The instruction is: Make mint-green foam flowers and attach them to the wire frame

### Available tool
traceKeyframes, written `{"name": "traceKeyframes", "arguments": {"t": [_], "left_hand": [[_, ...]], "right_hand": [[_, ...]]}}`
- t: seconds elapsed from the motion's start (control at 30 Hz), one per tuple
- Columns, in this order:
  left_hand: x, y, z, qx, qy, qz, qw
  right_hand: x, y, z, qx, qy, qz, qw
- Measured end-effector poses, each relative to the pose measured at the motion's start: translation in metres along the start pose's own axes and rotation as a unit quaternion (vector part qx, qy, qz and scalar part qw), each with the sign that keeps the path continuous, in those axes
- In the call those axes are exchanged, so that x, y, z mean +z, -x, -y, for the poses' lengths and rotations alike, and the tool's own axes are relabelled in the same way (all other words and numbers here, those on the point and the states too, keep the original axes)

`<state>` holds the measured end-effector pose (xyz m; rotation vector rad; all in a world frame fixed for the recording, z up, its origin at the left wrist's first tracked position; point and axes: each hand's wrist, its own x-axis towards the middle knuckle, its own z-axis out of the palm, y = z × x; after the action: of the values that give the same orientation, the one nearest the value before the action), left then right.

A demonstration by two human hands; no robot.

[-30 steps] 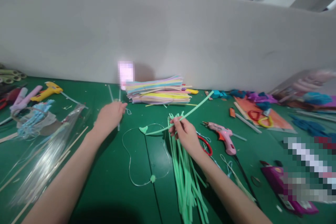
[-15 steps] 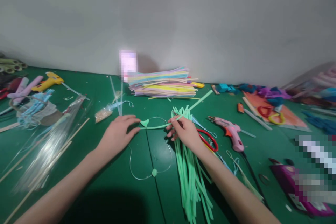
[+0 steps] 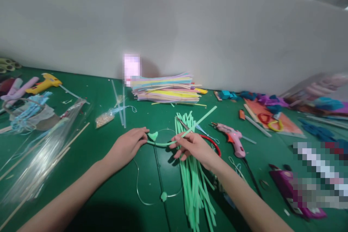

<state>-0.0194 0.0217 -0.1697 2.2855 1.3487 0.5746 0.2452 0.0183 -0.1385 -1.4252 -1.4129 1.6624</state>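
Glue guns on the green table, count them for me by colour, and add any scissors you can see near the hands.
Yellow glue gun: 1
Pink glue gun: 1
Red-handled scissors, partly hidden behind the right hand: 1
Total: 3

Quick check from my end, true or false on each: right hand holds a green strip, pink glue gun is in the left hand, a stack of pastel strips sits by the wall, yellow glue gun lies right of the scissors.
1. The right hand holds a green strip. True.
2. The pink glue gun is in the left hand. False: it lies on the table.
3. A stack of pastel strips sits by the wall. True.
4. The yellow glue gun lies right of the red scissors. False: far left.
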Motion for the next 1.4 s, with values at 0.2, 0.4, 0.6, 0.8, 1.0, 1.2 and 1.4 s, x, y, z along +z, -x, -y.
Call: {"name": "traceKeyframes", "arguments": {"t": [0.2, 0.4, 0.6, 0.8, 1.0, 1.2, 1.4], "left_hand": [[0.001, 0.008, -0.009, 0.039, -0.028, 0.014, 0.999], [0.002, 0.012, -0.019, 0.035, -0.065, -0.022, 0.997], [0.002, 0.009, -0.028, -0.004, -0.035, -0.012, 0.999], [-0.002, 0.005, -0.031, -0.062, 0.107, -0.006, 0.992], [0.004, 0.0, -0.027, -0.1, 0.189, -0.019, 0.977], [0.009, -0.005, -0.03, -0.097, 0.195, -0.048, 0.975], [0.016, -0.009, -0.03, -0.088, 0.189, -0.065, 0.976]], "right_hand": [[-0.002, -0.008, 0.006, -0.056, 0.095, 0.009, 0.994], [-0.002, -0.014, 0.013, -0.087, 0.204, 0.047, 0.974], [0.001, -0.015, 0.014, -0.131, 0.294, 0.054, 0.945], [0.002, -0.019, 0.009, -0.143, 0.295, 0.057, 0.943], [0.003, -0.023, 0.0, -0.164, 0.278, 0.072, 0.944], [0.009, -0.028, -0.006, -0.244, 0.277, 0.021, 0.929], [0.021, -0.028, -0.017, -0.278, 0.243, -0.046, 0.928]]}}
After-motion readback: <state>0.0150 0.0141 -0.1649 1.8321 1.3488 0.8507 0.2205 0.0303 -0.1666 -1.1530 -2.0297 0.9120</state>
